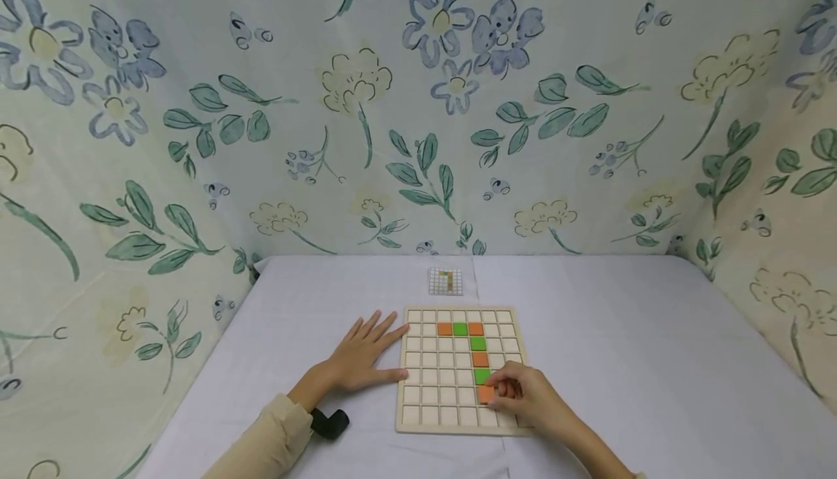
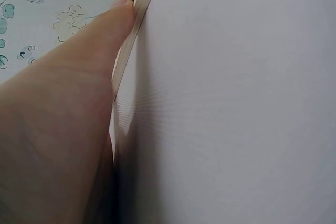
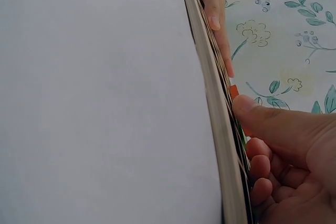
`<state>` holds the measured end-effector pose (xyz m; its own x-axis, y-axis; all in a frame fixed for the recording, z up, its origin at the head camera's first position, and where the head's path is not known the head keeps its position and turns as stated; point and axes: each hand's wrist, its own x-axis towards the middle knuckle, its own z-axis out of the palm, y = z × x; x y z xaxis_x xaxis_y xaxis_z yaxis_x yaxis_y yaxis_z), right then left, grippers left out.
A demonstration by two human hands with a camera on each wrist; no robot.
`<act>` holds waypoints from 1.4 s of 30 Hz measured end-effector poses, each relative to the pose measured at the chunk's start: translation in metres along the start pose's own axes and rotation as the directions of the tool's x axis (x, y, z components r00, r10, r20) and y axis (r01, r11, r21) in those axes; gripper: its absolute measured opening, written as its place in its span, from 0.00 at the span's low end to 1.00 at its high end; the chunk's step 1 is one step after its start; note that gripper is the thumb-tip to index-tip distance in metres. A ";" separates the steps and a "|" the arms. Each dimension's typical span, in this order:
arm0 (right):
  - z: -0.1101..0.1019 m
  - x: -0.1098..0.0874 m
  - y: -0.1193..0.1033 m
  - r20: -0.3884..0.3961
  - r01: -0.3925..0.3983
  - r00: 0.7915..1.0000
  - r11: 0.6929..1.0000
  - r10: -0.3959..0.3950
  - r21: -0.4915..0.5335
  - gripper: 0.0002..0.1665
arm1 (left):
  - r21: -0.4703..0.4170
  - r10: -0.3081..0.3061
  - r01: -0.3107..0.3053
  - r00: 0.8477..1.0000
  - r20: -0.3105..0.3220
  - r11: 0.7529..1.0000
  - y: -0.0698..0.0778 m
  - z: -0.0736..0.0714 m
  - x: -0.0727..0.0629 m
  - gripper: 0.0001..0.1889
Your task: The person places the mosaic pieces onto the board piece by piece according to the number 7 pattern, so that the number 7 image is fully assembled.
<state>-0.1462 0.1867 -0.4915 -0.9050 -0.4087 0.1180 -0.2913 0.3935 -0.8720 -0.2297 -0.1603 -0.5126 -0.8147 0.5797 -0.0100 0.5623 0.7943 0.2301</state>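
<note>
A wooden grid board (image 1: 451, 432) lies on the white-covered table. On it, orange and green square tiles alternate in a short row near the top, then run down a column on the right side. My right hand (image 1: 532, 395) pinches an orange tile (image 1: 485, 395) at the lower end of that column, just below a green tile (image 1: 482, 376). In the right wrist view this orange tile (image 3: 234, 91) stands up partly beyond the thumb. Spread flat, my left hand (image 1: 358, 355) touches the board's left edge with thumb and a fingertip.
A small pattern card (image 1: 445, 281) with a coloured grid lies behind the board. Near my left wrist is a black object (image 1: 330, 424), its kind unclear. Floral cloth (image 1: 418, 115) hangs behind and at both sides of the table.
</note>
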 end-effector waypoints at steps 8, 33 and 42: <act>0.002 0.001 -0.003 -0.001 -0.022 1.000 1.000 0.022 -0.018 0.13 | -0.014 0.003 -0.003 1.000 -0.002 1.000 0.002 -0.002 -0.003 0.48; 0.000 0.004 -0.002 -0.014 -0.042 0.999 0.998 0.041 -0.053 0.14 | -0.022 0.026 -0.027 0.999 -0.023 0.999 0.000 0.000 -0.002 0.48; -0.003 0.002 0.001 -0.015 -0.027 1.000 0.999 0.027 -0.023 0.14 | -0.015 0.027 -0.027 1.000 -0.016 1.000 -0.002 0.002 0.000 0.48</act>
<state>-0.1491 0.1892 -0.4904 -0.9171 -0.3854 0.1018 -0.2737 0.4230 -0.8638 -0.2309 -0.1617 -0.5151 -0.8016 0.5978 0.0117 0.5818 0.7754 0.2453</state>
